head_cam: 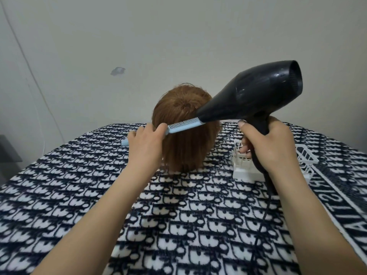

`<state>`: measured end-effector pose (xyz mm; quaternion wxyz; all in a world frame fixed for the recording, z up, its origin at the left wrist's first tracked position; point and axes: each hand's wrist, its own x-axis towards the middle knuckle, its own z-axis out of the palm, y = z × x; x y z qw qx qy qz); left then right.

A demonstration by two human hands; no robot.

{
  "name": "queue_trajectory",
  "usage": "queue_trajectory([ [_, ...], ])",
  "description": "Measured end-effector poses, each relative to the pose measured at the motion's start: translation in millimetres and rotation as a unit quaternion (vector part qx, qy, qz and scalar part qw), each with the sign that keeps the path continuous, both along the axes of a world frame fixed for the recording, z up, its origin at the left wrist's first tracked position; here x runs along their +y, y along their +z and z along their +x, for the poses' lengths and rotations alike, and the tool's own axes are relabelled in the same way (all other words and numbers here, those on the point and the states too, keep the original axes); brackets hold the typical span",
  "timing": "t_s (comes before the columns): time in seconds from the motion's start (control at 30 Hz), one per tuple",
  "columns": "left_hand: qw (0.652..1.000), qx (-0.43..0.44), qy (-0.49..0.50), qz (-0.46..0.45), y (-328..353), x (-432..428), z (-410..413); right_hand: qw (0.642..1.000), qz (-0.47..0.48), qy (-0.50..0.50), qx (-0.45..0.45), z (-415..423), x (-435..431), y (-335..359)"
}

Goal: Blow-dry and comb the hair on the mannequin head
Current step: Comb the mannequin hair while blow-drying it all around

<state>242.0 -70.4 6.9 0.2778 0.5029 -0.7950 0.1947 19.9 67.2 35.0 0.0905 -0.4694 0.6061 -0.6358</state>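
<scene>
While the left grip [146, 142] clasps the comb [184, 124] against the back of the head [178, 108], upright on the surface [178, 215], and the right grip [266, 143] wraps the dryer [258, 96], nozzle just above the comb, drying-with-combing seems underway, so next the comb should draw downward, nozzle following.

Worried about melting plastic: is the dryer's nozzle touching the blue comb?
Cannot tell. In the head view the dryer's nozzle covers the far end of the comb, hiding any gap.

Blurred white capitals, seemingly "ISTIA", run along the right border of the blanket [198, 215].
</scene>
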Motion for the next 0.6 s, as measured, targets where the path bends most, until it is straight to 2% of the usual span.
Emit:
queue_trajectory([
  [0.23,0.995,-0.065,0.001,0.071,-19.3,-6.9,-17.7,1.000,0.018,-0.003,0.018,-2.5,1.3,-8.8],
  [0.6,0.977,-0.054,-0.019,0.204,-55.8,-10.3,-22.6,0.998,0.063,0.018,0.018,-5.0,-1.7,-25.9],
])
